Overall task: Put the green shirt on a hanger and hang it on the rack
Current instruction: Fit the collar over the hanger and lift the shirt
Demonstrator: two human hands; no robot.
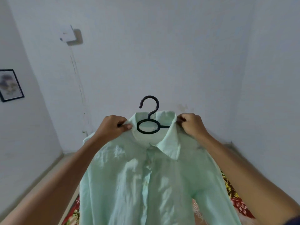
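Against the white wall (194,46), left hand (112,127) and right hand (193,125) each pinch the green shirt (138,176) at its shoulders over the level hanger (148,125), hook upward, no rack visible.

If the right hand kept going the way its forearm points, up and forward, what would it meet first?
Probably only the white wall. Right hand grips the green shirt collar; nothing else shows ahead, though depth is unclear.
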